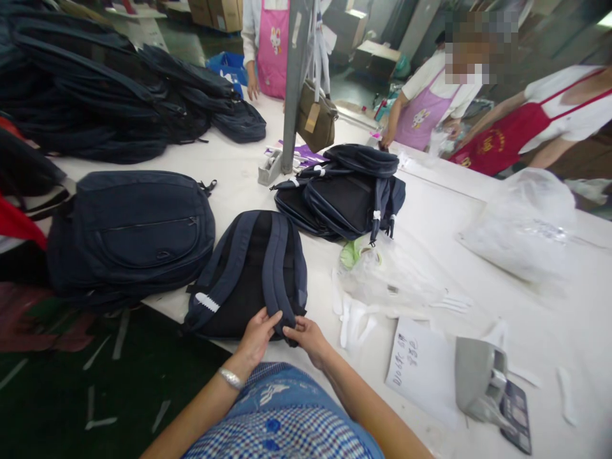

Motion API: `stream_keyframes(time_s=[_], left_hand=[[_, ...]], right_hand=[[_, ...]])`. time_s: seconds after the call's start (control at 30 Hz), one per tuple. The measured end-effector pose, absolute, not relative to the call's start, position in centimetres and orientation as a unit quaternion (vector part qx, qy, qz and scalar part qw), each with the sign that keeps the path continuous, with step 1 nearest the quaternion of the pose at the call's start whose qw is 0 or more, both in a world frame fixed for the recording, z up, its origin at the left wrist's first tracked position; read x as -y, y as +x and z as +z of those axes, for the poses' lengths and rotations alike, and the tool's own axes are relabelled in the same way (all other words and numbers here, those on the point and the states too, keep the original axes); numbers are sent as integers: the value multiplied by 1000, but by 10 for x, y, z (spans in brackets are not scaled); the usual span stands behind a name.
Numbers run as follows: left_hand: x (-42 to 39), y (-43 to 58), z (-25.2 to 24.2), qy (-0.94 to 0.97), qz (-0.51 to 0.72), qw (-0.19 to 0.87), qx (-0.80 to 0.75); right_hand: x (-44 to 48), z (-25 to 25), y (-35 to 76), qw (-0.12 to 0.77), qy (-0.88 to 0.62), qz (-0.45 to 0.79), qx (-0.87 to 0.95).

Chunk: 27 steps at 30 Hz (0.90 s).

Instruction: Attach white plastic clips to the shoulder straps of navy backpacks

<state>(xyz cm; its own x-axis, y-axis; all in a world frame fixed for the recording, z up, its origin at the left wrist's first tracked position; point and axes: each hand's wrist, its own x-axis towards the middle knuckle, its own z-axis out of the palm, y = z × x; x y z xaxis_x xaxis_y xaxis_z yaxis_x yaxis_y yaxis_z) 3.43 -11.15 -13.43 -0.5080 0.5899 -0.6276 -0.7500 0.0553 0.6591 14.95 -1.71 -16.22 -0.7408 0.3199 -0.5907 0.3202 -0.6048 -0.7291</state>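
Note:
A navy backpack lies in front of me at the table's near edge, its black padded back and two shoulder straps facing up. White tape is wrapped round the lower end of its left strap. At the lower end of the right shoulder strap, my left hand pinches the strap's edge between thumb and fingers. My right hand closes on the same strap end from the other side. What lies beneath the fingertips is hidden.
Another navy backpack lies left, below a large backpack pile. Stacked backpacks sit beyond, beside a metal post. Right are plastic bags, a tape dispenser and a handwritten paper sheet. Co-workers in aprons stand across the table.

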Motion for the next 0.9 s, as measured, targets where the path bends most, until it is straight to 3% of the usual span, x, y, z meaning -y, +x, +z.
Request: stream_keyframes(time_s=[0.13,0.3,0.43,0.53,0.67,0.77,0.9], left_hand=[[113,35,-139,-102,673,506,-531],[114,27,-146,-100,658,467,-582],[121,17,-150,-77,636,481,-598],[128,16,-157,-64,629,490,-600],[133,23,-167,-65,636,475,-605],[134,24,-169,-53,632,476,-610],[132,24,-165,-39,627,477,-614]], right_hand=[[28,-164,151,-24,372,-836,-403],[12,-175,176,-2,350,-802,-484],[-14,-193,223,-29,423,-553,-718],[-14,-207,243,45,386,-394,-833],[1,-220,241,102,378,-290,-873],[3,-223,238,105,372,-312,-868],[-8,-225,240,28,442,-470,-764]])
